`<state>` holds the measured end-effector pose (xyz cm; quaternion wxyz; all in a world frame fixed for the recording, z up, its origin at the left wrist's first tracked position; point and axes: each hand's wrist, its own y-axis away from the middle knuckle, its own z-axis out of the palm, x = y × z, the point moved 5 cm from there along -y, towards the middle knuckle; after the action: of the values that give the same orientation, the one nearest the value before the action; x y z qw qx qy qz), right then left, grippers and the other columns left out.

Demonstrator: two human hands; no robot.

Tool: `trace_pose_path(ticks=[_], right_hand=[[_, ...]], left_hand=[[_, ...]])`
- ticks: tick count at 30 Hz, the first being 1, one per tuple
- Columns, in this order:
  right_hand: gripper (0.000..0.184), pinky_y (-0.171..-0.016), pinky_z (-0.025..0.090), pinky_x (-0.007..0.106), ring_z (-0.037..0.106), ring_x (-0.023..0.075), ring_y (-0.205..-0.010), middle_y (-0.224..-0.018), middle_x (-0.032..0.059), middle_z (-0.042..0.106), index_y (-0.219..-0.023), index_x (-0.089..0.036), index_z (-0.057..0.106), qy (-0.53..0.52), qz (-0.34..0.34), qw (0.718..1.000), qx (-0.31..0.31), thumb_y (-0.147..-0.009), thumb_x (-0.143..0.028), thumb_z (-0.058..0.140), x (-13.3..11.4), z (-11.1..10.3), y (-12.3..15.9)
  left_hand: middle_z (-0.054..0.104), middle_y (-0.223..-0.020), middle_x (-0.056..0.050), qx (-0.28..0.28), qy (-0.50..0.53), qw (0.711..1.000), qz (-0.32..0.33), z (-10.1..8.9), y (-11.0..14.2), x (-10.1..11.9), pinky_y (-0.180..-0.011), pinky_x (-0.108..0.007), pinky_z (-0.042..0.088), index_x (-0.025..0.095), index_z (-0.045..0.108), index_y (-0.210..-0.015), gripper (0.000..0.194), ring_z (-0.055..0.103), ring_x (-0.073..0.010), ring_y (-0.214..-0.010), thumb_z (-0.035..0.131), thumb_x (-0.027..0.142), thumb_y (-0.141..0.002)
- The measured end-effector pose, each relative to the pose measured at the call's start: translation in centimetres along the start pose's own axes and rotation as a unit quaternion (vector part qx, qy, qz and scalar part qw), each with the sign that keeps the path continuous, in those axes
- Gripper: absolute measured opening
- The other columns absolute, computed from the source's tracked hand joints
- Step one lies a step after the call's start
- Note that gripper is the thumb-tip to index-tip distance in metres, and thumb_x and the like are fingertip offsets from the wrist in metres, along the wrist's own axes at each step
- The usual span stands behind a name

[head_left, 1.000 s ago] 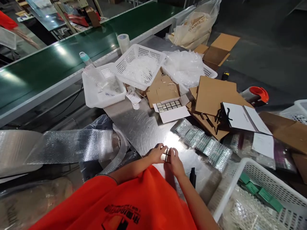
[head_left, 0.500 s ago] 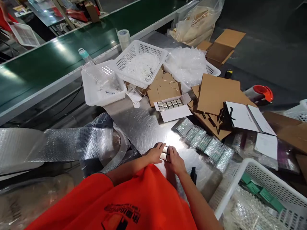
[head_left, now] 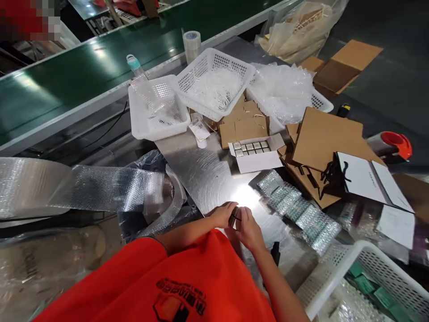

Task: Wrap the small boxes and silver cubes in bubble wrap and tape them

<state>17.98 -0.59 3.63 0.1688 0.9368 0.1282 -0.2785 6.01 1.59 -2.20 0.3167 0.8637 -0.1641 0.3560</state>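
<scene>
My left hand and my right hand are closed on opposite sides of a small cluster of square boxes. The cluster is tilted, so dark sides show with a thin line between the pieces; my fingers hide part of it. It is held just above the near edge of the metal table. Beyond it, an open white carton holds rows of similar small boxes with pale shiny tops. Right of my hands lies a row of bubble-wrapped packs, some greenish inside.
White baskets with shredded filler and plastic stand at the back, before a green conveyor. Bubble wrap stretches along the left. Cardboard sheets and a white paper bag lie right. A basket with green boxes is near right.
The cluster of small boxes has been tipped up between my hands, from pale tops showing to dark sides showing. The view has shifted, moving the table things rightward.
</scene>
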Motion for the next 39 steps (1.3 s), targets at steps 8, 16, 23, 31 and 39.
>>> trace_pose_path(ticks=[8,16,23,31,39], right_hand=[[0.079,-0.092,0.056,0.044,0.056,0.0323,-0.123,-0.142,0.0187,0.046,-0.145,-0.018,0.029,0.044,-0.016,0.999,-0.019,-0.073,-0.02,0.061,0.5,1.0,-0.5],[0.088,-0.101,0.051,0.047,0.052,0.0334,-0.125,-0.139,0.0195,0.046,-0.15,-0.016,0.02,0.073,-0.046,0.996,-0.001,-0.07,-0.01,0.056,1.1,2.1,-0.9],[0.088,-0.104,0.046,0.053,0.046,0.0366,-0.125,-0.133,0.0197,0.047,-0.146,-0.013,0.025,0.146,-0.055,0.988,-0.016,-0.064,-0.005,0.053,0.6,2.2,-1.3],[0.083,-0.104,0.046,0.056,0.046,0.034,-0.119,-0.127,0.0195,0.049,-0.147,-0.011,0.023,0.096,-0.109,0.989,0.002,-0.069,-0.004,0.049,1.3,2.7,-1.8],[0.073,-0.099,0.048,0.055,0.05,0.0339,-0.116,-0.125,0.0199,0.051,-0.142,-0.013,0.029,0.017,-0.099,0.995,0.013,-0.076,-0.019,0.06,1.4,2.1,-1.6]], left_hand=[[0.049,-0.142,-0.012,0.004,0.017,0.999,0.036,0.5,-0.6,-0.7,-0.104,-0.041,0.05,0.022,0.033,-0.14,0.082,0.053,-0.0296,-0.128,0.075,0.019,-0.069],[0.051,-0.139,-0.017,-0.011,0.042,0.998,0.045,0.1,-0.2,-0.6,-0.099,-0.043,0.051,0.015,0.033,-0.139,0.09,0.057,-0.0338,-0.123,0.081,0.022,-0.063],[0.056,-0.132,-0.015,-0.001,0.045,0.998,0.034,-0.4,0.1,-0.2,-0.095,-0.041,0.052,0.018,0.038,-0.132,0.074,0.06,-0.0317,-0.117,0.075,0.018,-0.068],[0.057,-0.133,-0.015,0.014,0.048,0.998,0.035,0.1,-0.1,-0.5,-0.097,-0.041,0.052,0.016,0.04,-0.131,0.072,0.06,-0.031,-0.118,0.075,0.019,-0.069],[0.056,-0.136,-0.015,0.003,0.025,0.997,0.07,-0.2,-0.4,-0.4,-0.102,-0.041,0.049,0.016,0.043,-0.132,0.073,0.057,-0.0314,-0.123,0.079,0.027,-0.069]])
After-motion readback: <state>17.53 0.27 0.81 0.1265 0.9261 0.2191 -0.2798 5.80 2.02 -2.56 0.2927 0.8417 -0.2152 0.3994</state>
